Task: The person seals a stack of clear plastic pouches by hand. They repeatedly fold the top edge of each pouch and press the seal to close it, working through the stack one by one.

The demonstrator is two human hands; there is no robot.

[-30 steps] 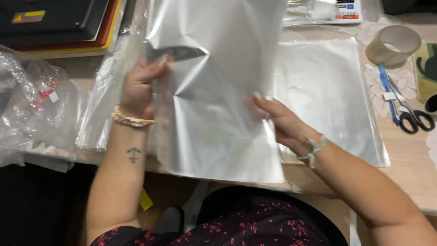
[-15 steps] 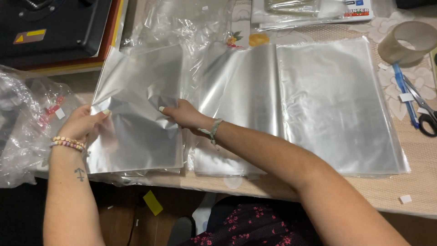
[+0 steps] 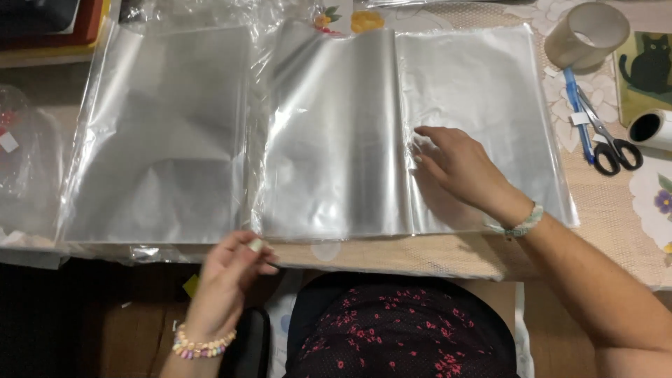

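Note:
Three flat piles of clear, silvery plastic sleeves lie side by side on the table: a left pile (image 3: 161, 140), a middle pile (image 3: 329, 140) and a right pile (image 3: 483, 84). My right hand (image 3: 455, 164) rests flat on the right pile, fingers spread, close to where it overlaps the middle pile. My left hand (image 3: 231, 273) hovers at the table's front edge, just below the near corner of the middle pile. Its fingers are curled against the thumb and I see nothing in them. It is slightly blurred.
A wide tape roll (image 3: 586, 33), a blue pen (image 3: 572, 98), black-handled scissors (image 3: 607, 140), a second small roll (image 3: 651, 128) and a card with a black cat (image 3: 647, 66) lie at the right. Crumpled clear plastic (image 3: 21, 161) sits at the left edge, with dark flat items (image 3: 42, 21) at the back left.
A sleeve held up in both hands went down onto the left pile. My right hand then crossed to the right pile, and my left hand drew back to the front edge.

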